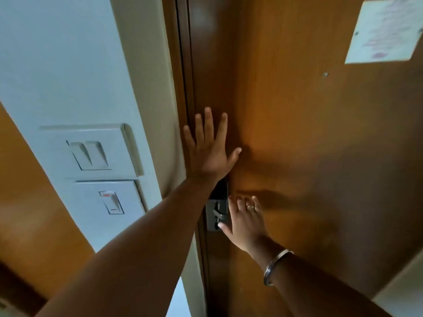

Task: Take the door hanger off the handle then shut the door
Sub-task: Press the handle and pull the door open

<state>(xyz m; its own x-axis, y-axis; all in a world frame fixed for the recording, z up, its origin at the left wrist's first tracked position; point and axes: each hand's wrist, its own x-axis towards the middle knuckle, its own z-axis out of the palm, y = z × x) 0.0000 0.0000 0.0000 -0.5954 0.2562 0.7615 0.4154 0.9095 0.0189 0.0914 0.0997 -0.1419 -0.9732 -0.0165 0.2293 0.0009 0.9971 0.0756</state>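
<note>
The brown wooden door [309,133] fills the right of the head view and sits against its dark frame [185,65]. My left hand [209,147] lies flat on the door near its edge, fingers spread, holding nothing. My right hand [246,219], with a ring and a metal bangle, rests open on the door just right of the dark metal handle [217,213] and its lock plate. Its thumb touches the plate's lower part. No door hanger shows on the handle or in either hand.
A white wall [57,65] at the left carries two switch plates [96,154], one above the other. A white paper notice [384,30] is pinned at the door's upper right. A pale surface [402,291] shows at the bottom right corner.
</note>
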